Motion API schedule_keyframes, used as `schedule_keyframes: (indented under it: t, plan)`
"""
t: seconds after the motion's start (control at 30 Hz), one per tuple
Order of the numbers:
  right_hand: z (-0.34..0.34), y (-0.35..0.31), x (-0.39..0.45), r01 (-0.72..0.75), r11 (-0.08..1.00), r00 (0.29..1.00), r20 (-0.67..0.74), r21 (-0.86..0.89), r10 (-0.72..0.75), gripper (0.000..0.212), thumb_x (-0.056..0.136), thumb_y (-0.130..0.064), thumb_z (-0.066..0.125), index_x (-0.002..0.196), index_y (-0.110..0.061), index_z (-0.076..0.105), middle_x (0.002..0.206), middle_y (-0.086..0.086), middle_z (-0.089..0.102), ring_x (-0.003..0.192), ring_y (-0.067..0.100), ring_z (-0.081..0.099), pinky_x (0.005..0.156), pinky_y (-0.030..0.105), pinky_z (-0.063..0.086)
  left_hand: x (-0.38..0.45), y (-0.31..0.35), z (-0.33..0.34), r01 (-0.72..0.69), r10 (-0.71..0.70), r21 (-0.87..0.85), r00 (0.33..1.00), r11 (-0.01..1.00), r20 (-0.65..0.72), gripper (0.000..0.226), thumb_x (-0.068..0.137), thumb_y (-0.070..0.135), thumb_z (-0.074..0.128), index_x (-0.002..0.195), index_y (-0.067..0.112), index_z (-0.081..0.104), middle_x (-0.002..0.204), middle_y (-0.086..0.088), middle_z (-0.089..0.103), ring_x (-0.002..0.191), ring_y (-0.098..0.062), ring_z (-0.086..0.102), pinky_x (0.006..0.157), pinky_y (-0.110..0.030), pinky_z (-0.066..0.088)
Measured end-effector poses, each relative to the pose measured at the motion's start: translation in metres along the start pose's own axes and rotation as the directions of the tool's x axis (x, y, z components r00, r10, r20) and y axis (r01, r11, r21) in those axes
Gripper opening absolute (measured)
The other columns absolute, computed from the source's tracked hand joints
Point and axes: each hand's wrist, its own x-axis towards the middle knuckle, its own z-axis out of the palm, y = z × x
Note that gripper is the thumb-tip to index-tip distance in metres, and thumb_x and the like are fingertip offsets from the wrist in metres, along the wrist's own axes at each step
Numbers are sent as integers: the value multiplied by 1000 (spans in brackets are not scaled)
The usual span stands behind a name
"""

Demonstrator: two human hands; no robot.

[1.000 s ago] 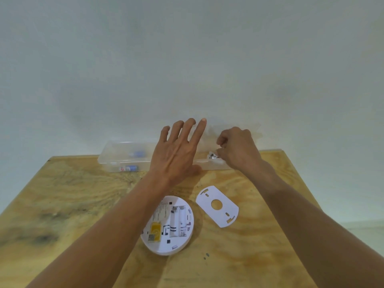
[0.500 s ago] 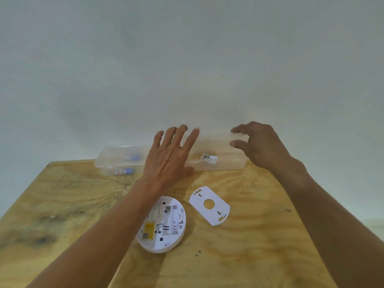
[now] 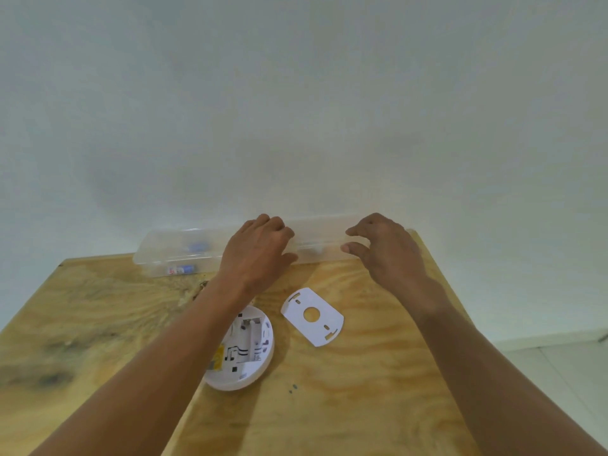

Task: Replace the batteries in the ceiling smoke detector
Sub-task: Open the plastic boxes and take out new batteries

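Right now both hands sit on the clear plastic box [image 3: 177, 255] at the far edge of the wooden table [image 3: 98, 324], against the wall. Its long axis runs left-right, across the reach. Left hand [image 3: 260, 255] is over the middle of it, fingers curled over the top; can't tell whether it is pinching anything. Right hand [image 3: 385, 248] is at the right end, thumb and fingers spread in a loose claw, holding nothing.

Batteries [image 3: 181, 269]: two blurry blue shapes in the left part of the box, left of the left hand, so that hand is clearly nearer. Judgement: fetching one means the left hand going sideways along the box, not forward.

Smoke detector [image 3: 246, 350] lies face-down near the table centre, under the left forearm, closer to the person than the box. Battery bay looks empty, though it's blurred. White mounting plate [image 3: 312, 315] lies flat just right of it, apart.
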Motion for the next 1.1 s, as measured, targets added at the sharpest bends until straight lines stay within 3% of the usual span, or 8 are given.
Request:
schedule_keyframes:
  t: [0.13,0.3,0.5,0.7,0.83,0.97,1.1]
  plan:
    - [5,4,-2,-14,996,1000,-17,85,16,25,87,-35,71,107,-22,74,107,-12,61,104,14,58,83,39,48,-2,1,0,48,-44,-112,998,993,40,32,98,33,62,115,8,72,123,-3,66,120,-22,50,82,-42,54]
    - [12,5,-5,-1,992,998,-70,129,10,17,85,-25,74,98,-14,74,102,-6,66,103,18,62,80,41,51,0,0,4,49,-44,-119,998,992,48,28,97,29,62,109,6,75,120,-4,68,116,-22,51,84,-40,52]
    - [9,-1,-6,-10,997,998,-65,82,15,21,87,-25,72,104,-14,74,103,-2,62,102,18,59,77,38,48,0,0,4,49,-45,-133,998,990,37,28,97,28,63,111,6,75,123,-6,68,117,-23,52,85,-40,52]
    - [7,-8,-10,-20,997,1000,-20,-73,19,26,95,-25,62,119,-17,68,115,-2,59,107,19,54,73,34,45,-2,2,1,54,-43,-151,996,987,80,36,99,29,60,126,7,66,134,-7,61,127,-23,45,95,-41,50]
    - [5,-19,-18,32,968,999,19,-248,-28,35,97,-18,58,132,-17,58,127,4,55,113,26,48,73,36,47,-7,-2,-11,52,-24,-206,991,977,134,54,100,36,58,148,14,47,152,-5,48,141,-24,39,111,-44,42]
    - [14,-48,-33,57,991,998,7,-120,-57,39,96,-19,59,134,-21,55,129,2,53,117,23,48,76,34,46,-32,-17,-26,69,-64,-326,998,943,28,57,97,40,63,147,17,49,150,-5,51,138,-23,45,109,-39,43]
    - [26,-84,-46,78,997,993,84,-4,-78,34,97,-24,58,130,-23,59,130,-1,54,121,20,48,86,35,46,-70,-40,-38,137,-161,-390,987,911,-29,57,93,41,68,144,19,54,147,-4,54,133,-23,51,103,-40,49]
